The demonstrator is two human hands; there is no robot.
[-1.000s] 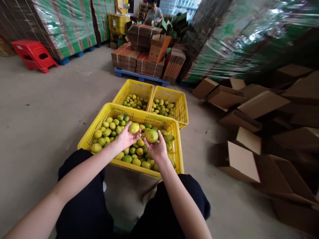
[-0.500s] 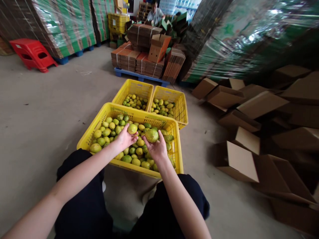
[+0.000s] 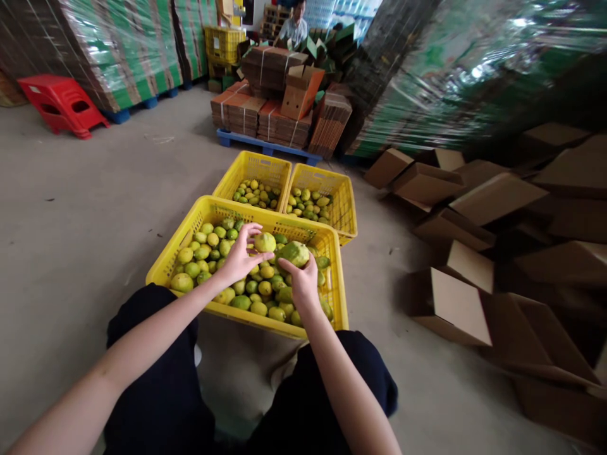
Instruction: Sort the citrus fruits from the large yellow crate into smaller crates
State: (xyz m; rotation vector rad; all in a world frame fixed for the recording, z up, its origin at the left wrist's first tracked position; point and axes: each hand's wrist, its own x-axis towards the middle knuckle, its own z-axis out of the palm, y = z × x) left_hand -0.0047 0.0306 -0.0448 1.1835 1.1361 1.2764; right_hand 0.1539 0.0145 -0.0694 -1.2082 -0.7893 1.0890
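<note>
- A worker's left hand (image 3: 241,256) pinched a small rounded yellow-green fruit (image 3: 265,242), fingers curved at its upper left and what looked like the thumb beneath, above a large yellow plastic crate (image 3: 338,278).
- The right hand (image 3: 306,281) gripped a larger knobbly green fruit (image 3: 294,254) just beside it, fingers closed on its near and right sides; others were hidden.
- Half a second earlier, both had lain in upturned hands; the left hand had since rolled over and the right had tilted its fruit.
- The shift appeared to put fresh sides of both on show, with neither set down.
- Loose yellow and green fruits (image 3: 258,308) lay in the crate below, with two yellow plastic crates (image 3: 327,180) behind.
</note>
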